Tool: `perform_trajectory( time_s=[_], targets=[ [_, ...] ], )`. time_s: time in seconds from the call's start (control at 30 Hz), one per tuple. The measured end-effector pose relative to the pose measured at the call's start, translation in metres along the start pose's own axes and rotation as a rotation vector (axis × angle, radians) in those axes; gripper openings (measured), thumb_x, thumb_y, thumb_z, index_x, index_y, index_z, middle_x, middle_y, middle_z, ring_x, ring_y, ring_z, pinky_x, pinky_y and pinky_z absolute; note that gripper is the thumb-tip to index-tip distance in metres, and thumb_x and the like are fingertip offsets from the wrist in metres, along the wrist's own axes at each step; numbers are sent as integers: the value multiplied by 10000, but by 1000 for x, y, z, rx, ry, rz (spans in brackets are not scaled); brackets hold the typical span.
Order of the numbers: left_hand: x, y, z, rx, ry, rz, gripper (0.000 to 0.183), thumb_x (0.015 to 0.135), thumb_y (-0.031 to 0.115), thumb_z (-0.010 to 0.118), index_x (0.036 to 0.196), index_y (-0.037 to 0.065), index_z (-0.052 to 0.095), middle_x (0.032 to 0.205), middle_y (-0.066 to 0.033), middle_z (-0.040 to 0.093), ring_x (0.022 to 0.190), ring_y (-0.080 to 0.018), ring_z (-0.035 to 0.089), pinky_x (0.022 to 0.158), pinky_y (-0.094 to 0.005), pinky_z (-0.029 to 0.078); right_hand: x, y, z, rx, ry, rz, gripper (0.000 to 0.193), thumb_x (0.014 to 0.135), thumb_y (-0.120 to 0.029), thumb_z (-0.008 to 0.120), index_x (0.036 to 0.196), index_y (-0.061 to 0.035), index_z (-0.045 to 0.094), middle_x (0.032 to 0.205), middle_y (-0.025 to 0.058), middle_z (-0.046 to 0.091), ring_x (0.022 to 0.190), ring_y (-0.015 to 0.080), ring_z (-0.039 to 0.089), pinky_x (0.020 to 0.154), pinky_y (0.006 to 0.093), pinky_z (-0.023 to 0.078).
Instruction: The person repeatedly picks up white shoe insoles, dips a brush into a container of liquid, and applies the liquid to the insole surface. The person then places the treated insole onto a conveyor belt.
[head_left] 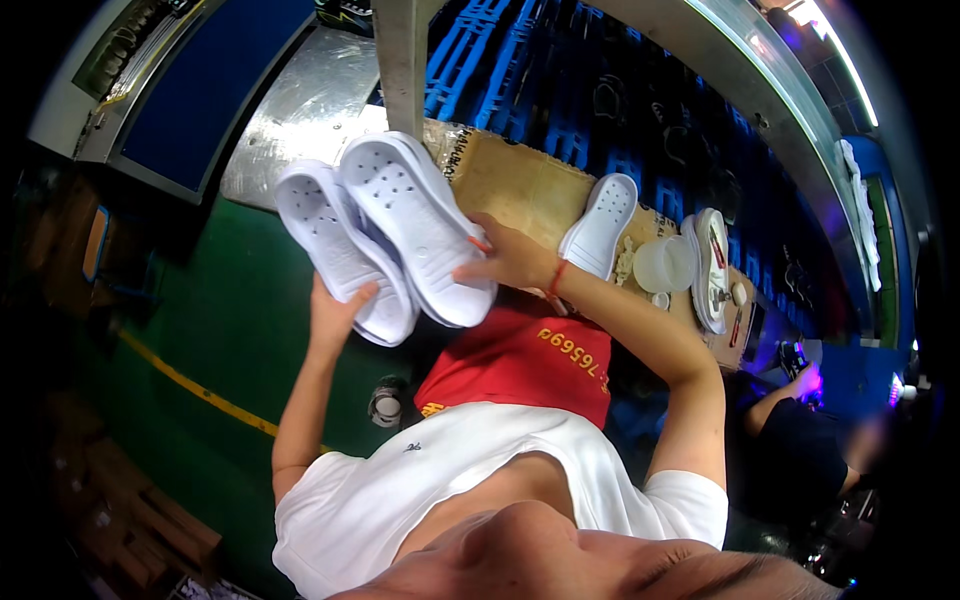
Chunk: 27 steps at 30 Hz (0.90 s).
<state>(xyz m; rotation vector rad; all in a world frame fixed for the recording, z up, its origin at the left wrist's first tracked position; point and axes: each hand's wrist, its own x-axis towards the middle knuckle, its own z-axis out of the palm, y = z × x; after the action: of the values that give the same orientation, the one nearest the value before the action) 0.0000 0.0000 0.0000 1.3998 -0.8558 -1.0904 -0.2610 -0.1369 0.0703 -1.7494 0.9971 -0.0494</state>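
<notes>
Two white foam shoe soles with small holes in their front parts are held up side by side. My left hand point(333, 312) is closed on the heel end of the left sole point(318, 235), thumb over its rim. At the heel side of the right sole point(405, 210), my right hand point(510, 258) grips the edge, its thumb resting on the inner face. A small red-orange band or strip shows by its fingers; I cannot tell which. The soles touch or overlap along their inner edges. Another white sole point(606, 222) lies on the cardboard-covered bench beyond my right wrist.
Right along the bench cardboard point(515, 185) stand a translucent white cup point(662, 266) and a sole holding small tools point(713, 270). A metal post point(401, 65) rises beside a metal plate point(305, 115). Blue racks point(490, 75) lie behind. Another person point(800, 450) sits at right.
</notes>
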Motion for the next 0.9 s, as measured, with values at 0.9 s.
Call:
perform_trajectory(
  time_s=[0.9],
  targets=[
    [123,60,82,999,-196,500,576,777,186,741,1232,-48,476,1171,-241,479,1108,-384,470,966,-439,391,-42,78,-41,52,366,171,653,867,-422,658,1251,60,442,956,185,648,806,262,666,750,369,531]
  ],
)
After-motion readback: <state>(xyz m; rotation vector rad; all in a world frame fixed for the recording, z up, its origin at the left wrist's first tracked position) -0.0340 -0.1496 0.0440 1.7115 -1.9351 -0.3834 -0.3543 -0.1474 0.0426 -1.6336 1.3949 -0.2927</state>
